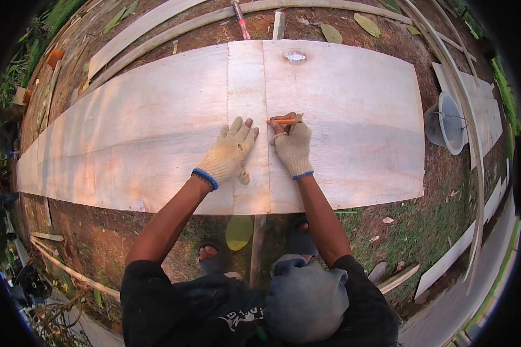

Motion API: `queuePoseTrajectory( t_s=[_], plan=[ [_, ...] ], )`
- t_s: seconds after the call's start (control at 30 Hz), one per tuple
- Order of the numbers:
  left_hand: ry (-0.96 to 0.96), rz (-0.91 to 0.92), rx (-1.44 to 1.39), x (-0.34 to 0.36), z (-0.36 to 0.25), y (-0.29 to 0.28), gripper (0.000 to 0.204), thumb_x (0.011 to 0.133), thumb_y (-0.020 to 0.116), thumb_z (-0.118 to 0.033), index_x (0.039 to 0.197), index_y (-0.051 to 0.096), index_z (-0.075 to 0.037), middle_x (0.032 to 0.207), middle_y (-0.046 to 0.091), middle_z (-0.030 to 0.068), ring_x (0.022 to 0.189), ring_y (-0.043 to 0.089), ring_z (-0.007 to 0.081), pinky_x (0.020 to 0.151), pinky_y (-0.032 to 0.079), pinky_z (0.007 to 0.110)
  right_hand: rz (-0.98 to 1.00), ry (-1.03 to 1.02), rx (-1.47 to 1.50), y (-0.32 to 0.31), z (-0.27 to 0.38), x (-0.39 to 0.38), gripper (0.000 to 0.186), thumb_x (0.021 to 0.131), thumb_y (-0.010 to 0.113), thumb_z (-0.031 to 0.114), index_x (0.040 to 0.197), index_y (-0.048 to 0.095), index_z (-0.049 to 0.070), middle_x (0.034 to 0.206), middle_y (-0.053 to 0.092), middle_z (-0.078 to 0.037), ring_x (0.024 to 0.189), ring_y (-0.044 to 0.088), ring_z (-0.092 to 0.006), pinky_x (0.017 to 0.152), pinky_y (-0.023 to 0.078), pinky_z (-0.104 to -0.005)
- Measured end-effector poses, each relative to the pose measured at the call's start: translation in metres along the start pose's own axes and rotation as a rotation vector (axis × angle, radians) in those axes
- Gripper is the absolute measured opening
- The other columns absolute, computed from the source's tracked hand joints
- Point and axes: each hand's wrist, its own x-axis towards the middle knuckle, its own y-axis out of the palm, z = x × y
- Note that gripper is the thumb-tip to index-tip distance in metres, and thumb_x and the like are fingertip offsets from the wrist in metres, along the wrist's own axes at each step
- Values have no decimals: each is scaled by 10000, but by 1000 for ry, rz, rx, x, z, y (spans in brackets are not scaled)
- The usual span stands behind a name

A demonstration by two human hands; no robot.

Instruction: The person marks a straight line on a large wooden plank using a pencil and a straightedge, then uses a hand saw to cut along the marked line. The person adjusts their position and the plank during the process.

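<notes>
A long pale plywood panel [341,81] lies before me, with a vertical seam strip [248,75] across its middle. My left hand [230,151], in a worn cream knit glove with bare fingertips showing, rests open on the panel over the strip's left side, fingers spread. Just right of the strip, my gloved right hand [290,141] grips an orange pencil [281,122], held nearly level at the strip's right edge. Near the far edge is a small silvery white patch or object [295,56], too small to identify.
Beyond the panel lie long wooden strips [173,33] and a red-handled tool [240,20]. At right are a translucent bucket [443,122], more strips [477,191] and board offcuts [460,243]. My sandalled feet [208,254] show below the panel, beside a post [256,248] and leaves.
</notes>
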Motion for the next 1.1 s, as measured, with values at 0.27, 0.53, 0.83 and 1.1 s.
queuePoseTrajectory(
  t_s=[0.27,0.53,0.83,1.1],
  plan=[
    [-15,21,-24,1,0,0,1299,581,942,-360,1613,236,-8,1665,256,244,1559,186,435,1278,238,517,-84,18,-26,5,-13,3,162,953,761,148,885,706,12,660,685,-72,518,617,-132,517,472,-299],
    [-2,6,-36,-2,2,-1,1323,547,947,-356,1614,244,-14,1671,247,239,1563,172,433,1281,234,516,-12,-22,-14,1,-4,-6,151,927,780,129,915,684,13,647,661,-77,496,588,-147,507,456,-327],
    [7,-13,-49,0,5,6,1322,548,942,-350,1613,238,-10,1671,246,240,1568,162,426,1284,233,510,42,-81,-101,-5,-15,-8,173,944,772,157,894,687,15,651,662,-65,501,568,-132,512,443,-299],
    [10,-17,-53,1,4,4,1314,547,938,-319,1614,235,-11,1669,249,240,1564,180,424,1284,239,503,57,-73,-58,-9,-9,-15,177,937,780,171,887,707,17,659,665,-75,540,571,-152,532,450,-310]
  ],
)
